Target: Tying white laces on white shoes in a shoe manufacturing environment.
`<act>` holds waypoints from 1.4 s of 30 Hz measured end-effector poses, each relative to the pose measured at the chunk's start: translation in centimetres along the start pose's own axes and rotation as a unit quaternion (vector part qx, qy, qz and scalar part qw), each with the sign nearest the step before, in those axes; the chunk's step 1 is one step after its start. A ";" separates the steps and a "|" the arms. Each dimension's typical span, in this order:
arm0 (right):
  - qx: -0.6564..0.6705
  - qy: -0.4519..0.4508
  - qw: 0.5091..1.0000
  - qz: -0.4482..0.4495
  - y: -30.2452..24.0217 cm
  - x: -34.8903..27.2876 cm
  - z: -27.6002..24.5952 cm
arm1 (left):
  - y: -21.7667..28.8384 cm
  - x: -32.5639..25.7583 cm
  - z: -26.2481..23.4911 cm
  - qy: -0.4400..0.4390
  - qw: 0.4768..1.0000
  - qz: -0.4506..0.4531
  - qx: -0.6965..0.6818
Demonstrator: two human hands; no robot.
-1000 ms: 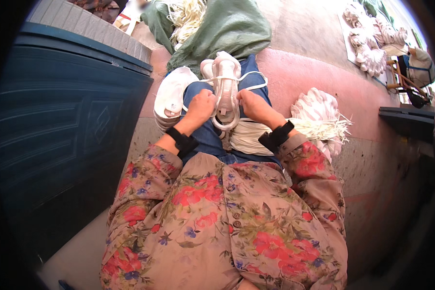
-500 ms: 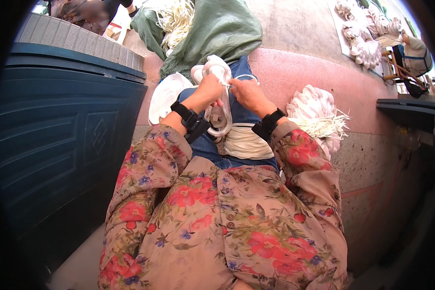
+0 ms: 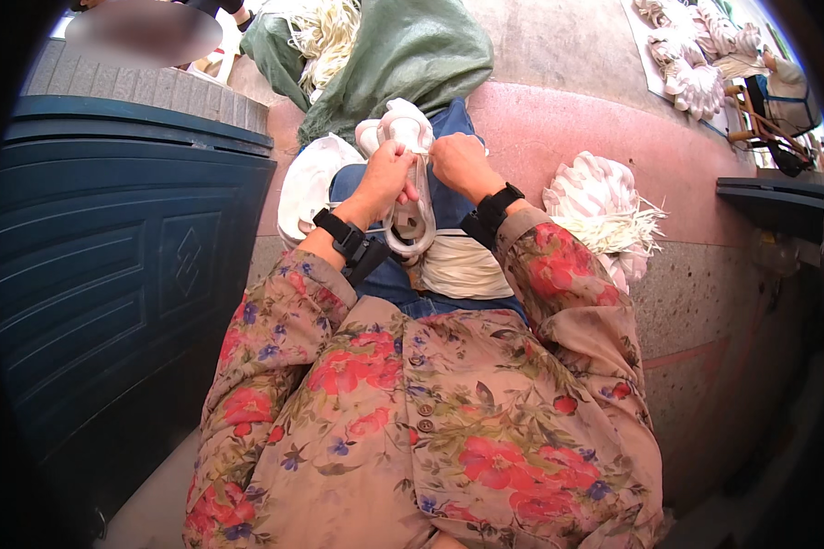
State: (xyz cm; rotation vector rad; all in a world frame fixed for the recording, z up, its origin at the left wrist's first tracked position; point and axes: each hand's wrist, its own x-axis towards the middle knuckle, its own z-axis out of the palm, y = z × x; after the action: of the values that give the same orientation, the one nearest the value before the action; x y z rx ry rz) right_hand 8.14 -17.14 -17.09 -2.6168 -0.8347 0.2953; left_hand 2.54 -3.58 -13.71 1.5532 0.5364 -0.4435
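Note:
A white shoe upper [image 3: 412, 229] lies over my jeans, its rounded opening toward me and its paler front end pointing away. My left hand [image 3: 389, 178] is closed on the upper's left edge, thumb and forefinger pinched near its lacing area. Just right of it, my right hand [image 3: 462, 166] is curled in a closed grip beside the upper; a thin white lace seems to run into it, mostly hidden by the fingers. Across my lap rests a bundle of cream laces [image 3: 467, 265]. Another white upper [image 3: 313, 178] sits left of my left wrist.
A green sack [image 3: 407, 69] with loose cream laces [image 3: 325, 41] stands ahead. Stacked white uppers with laces [image 3: 595, 197] lie on the floor to the right; more bundles [image 3: 691, 78] are farther off. A dark blue panel [image 3: 137, 238] borders my left. Another person is at the upper left.
My right hand has turned into a tighter fist and moved slightly up and left; the lace loop beside it no longer shows. My left hand has shifted slightly left, still at the upper.

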 end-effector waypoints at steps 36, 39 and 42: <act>0.040 -0.031 0.998 -0.039 0.0 -0.7 1.5 | -1.8 0.8 0.3 0.138 0.742 0.249 0.608; 0.083 -0.012 0.995 -0.050 0.4 -0.9 1.8 | -2.8 0.4 0.4 0.142 0.730 0.287 0.603; 0.112 0.007 0.992 -0.060 0.3 -1.2 1.9 | -2.7 0.4 0.6 0.146 0.704 0.323 0.616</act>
State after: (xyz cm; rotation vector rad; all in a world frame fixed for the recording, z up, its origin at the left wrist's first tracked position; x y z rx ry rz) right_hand 6.77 -17.50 -18.80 -2.3477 -0.8944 0.3168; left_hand 1.29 -4.05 -16.20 2.9903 -0.2401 0.0879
